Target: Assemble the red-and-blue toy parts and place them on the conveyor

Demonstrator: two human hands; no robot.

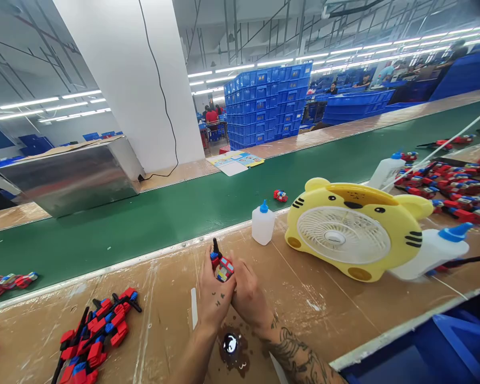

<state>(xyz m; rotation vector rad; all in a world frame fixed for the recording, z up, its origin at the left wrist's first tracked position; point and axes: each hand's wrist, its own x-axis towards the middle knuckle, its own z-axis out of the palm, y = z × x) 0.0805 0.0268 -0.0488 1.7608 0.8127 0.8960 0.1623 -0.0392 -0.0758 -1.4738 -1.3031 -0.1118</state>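
Note:
Between my two hands is a small red and blue toy robot piece (224, 270) with light panels and a black part sticking up. My left hand (214, 293) is closed round its left side and underside. My right hand (250, 293) presses in from the right, its fingers curled and partly hidden, with the thumb at the toy. Under my wrists a dark wet puddle (234, 346) lies on the brown-covered bench (168, 320). A pile of similar red, blue and black toy pieces (100, 333) lies to the left.
Behind my hands stands a white bottle with a blue cap (263, 224). A yellow animal-faced fan (344, 229) is on the right, a larger bottle (432, 253) beside it. The green conveyor belt (164, 205) carries a toy (280, 196). More toys (460, 184) are heaped far right.

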